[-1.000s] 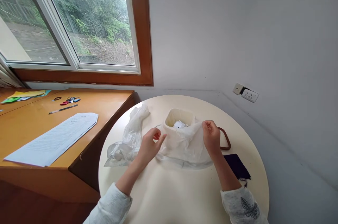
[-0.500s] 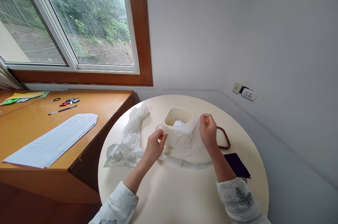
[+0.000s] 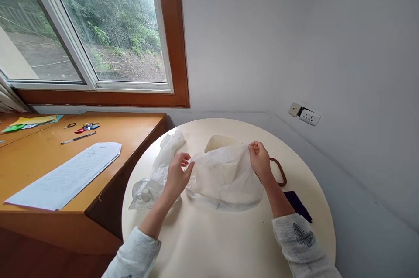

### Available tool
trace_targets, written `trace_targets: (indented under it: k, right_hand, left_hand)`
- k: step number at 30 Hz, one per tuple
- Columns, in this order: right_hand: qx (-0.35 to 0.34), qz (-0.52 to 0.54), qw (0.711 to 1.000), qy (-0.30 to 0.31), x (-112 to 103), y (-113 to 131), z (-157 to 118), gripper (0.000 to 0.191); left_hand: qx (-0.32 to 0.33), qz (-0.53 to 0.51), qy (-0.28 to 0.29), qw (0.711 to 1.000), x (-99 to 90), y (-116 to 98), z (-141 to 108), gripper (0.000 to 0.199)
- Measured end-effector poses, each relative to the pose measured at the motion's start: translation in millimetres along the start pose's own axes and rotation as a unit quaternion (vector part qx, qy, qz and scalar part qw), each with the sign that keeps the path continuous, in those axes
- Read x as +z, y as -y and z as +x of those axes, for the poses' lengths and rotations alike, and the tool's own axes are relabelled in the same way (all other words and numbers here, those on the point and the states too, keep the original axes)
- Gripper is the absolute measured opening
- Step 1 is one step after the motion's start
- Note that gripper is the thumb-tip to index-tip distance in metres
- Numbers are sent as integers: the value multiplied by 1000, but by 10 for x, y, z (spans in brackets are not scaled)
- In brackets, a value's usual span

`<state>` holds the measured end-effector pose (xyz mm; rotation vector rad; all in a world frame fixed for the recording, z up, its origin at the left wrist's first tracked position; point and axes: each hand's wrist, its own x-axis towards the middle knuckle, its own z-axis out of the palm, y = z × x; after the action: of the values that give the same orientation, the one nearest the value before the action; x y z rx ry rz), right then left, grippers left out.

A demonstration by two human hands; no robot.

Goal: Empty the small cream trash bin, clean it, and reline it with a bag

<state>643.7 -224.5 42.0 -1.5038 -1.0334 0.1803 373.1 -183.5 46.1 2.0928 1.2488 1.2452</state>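
Observation:
A thin white plastic bag (image 3: 225, 177) is stretched between my two hands over the front of a cream container (image 3: 218, 142), whose back rim shows above it. The inside of the container is mostly hidden. My right hand (image 3: 259, 159) pinches the bag's upper right edge. At the bag's upper left edge, my left hand (image 3: 178, 175) has its thumb and fingers curled toward each other, closed on the plastic. Another crumpled clear-white plastic bag (image 3: 168, 149) lies left of the container, partly behind my left hand.
On the round table (image 3: 209, 247), a brown rounded frame (image 3: 281, 172) and a dark folded cloth (image 3: 298, 206) lie beside my right arm. The wooden desk (image 3: 140, 132) at left holds papers (image 3: 70, 175), a pen (image 3: 78, 138) and scissors (image 3: 85, 128).
My left hand has moved left and slightly up, spreading the bag's edge wider. The bag now covers the container's front and the white item inside. My right hand has barely moved.

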Motion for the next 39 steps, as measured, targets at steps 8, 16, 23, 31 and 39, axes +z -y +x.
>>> trace_targets:
  k: [8,16,23,31,39]
  right_hand:
    - [-238,-33,971,-8,-47,393,-460,15]
    - [-227,-117,964,73,70,146,-852,17]
    - [-276,-154,938,145,109,134,-929,19]
    - [-298,-183,909,226,73,140,-1056,20]
    - [-242,-295,895,231,120,-77,-1005,20]
  left_hand:
    - [188,28,11,982,-76,-470,-19,31]
    - [239,47,161,956,46,-588,37,41]
    - [222,49,176,958,89,-596,35,40]
    - [227,53,181,955,100,-644,76,34]
    - [250,73,205,943,107,-593,136,25]
